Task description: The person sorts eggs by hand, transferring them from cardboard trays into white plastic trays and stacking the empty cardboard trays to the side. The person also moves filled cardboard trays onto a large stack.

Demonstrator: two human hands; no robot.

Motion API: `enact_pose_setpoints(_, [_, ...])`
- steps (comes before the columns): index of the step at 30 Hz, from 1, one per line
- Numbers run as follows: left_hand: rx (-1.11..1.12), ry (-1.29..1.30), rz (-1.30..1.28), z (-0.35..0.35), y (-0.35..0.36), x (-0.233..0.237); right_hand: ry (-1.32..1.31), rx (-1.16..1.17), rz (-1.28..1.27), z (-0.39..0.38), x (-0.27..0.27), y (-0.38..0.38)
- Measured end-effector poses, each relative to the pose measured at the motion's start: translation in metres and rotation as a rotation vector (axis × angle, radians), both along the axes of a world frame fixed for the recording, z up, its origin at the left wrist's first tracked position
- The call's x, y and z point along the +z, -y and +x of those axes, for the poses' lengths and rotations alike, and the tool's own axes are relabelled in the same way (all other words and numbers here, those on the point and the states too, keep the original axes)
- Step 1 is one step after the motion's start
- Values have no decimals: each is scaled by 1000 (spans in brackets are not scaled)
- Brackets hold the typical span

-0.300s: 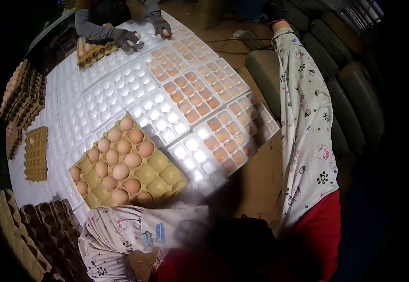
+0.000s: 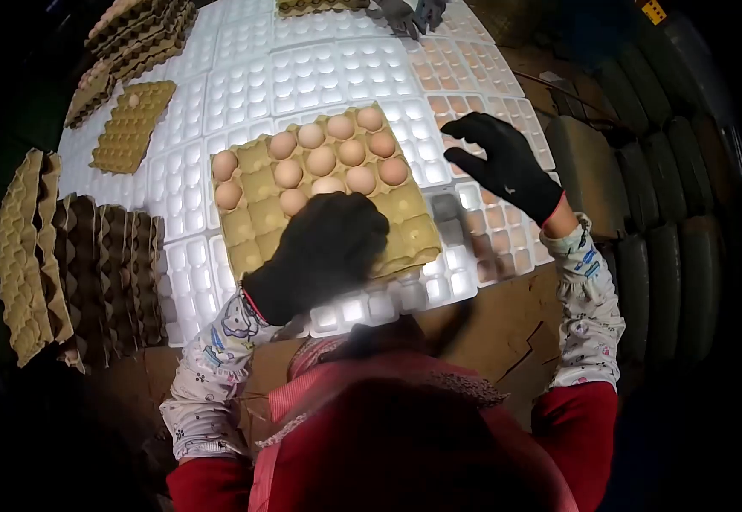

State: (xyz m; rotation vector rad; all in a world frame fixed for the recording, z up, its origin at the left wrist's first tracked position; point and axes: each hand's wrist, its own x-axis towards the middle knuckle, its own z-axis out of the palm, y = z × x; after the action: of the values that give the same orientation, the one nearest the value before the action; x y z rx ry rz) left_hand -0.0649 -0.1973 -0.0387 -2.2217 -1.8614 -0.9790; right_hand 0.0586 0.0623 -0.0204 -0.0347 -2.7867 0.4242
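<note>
My left hand (image 2: 328,243), in a black glove, is over the near part of a yellowish pulp egg tray (image 2: 260,213). Its fingers curl down and are mostly hidden, so whatever they hold does not show. Several brown eggs (image 2: 321,160) sit in the tray's cups, and other cups are bare. To the right of the tray my right hand (image 2: 507,162), also black-gloved, hovers above white plastic egg packs (image 2: 426,149). Its thumb and fingers are apart with nothing between them.
Stacks of egg trays stand at the left (image 2: 107,264) and far left (image 2: 136,43). Another pulp tray (image 2: 132,128) holds one visible egg. A co-worker's grey-gloved hands (image 2: 409,15) are at the top edge. Dark rounded bundles (image 2: 661,256) line the right side.
The view has turned, shifting the table upward. My right arm, stretched far forward before, is now bent back beside the tray. My left hand, lost in shadow before, is now over the tray.
</note>
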Motion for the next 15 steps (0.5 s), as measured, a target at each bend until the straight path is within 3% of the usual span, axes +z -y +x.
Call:
enact_pose_setpoints(2, [436, 444, -500, -31, 56, -26, 184, 166, -152, -10, -43, 82])
enact_pose_setpoints(3, [355, 311, -522, -29, 69, -38, 123, 241, -224, -15, -62, 100])
enact_pose_setpoints(4, [273, 183, -541, -24, 80, -48, 240, 237, -173, -22, -70, 116])
enact_pose_setpoints(5, [338, 215, -488, -11, 84, -59, 324, 190, -141, -30, -73, 126])
enact_pose_setpoints(6, [402, 74, -465, 0, 84, -62, 407, 142, -108, -38, -75, 130])
enact_pose_setpoints(7, [451, 102, -459, 9, 79, -65, 327, 236, -106, -42, -77, 125])
enact_pose_setpoints(8, [501, 131, -453, 18, 73, -69, 451, 224, -186, -53, -77, 120])
enact_pose_setpoints(10, [580, 89, -395, 31, 63, -85, 423, 353, -72, -64, -61, 121])
enact_pose_setpoints(11, [570, 120, -362, 32, 65, -86, 743, 238, 77, -78, -43, 130])
enact_pose_setpoints(12, [557, 149, -323, 32, 67, -85, 742, 233, 83, -77, -46, 128])
enact_pose_setpoints(14, [555, 290, -272, 27, 74, -88, 426, 293, -186, -66, -57, 116])
enact_pose_setpoints(15, [549, 431, -229, 24, 75, -89, 481, 214, -429, -64, -56, 111])
